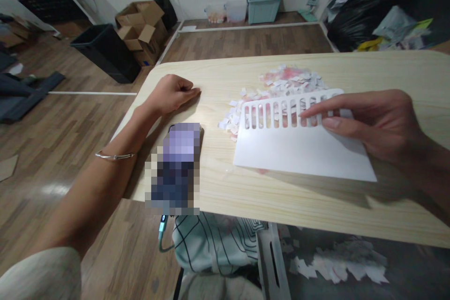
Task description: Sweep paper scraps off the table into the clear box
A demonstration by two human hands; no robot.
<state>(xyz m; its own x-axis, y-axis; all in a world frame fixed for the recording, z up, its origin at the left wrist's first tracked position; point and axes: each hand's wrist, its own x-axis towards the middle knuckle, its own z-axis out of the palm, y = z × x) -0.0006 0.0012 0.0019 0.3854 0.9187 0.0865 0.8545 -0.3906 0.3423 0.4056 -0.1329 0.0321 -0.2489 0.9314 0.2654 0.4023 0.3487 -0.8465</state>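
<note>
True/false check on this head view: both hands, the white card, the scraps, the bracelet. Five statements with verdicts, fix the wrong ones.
1. The right hand holds the white slotted card. True.
2. The left hand is holding the card too. False: it is apart from the card, fingers curled, by the table's left end.
3. Paper scraps show through some of the card's slots. True.
4. The slots run along the card's edge nearest the wearer. False: they line the far edge.
5. The bracelet is on the right arm. False: it is on the left.
</note>
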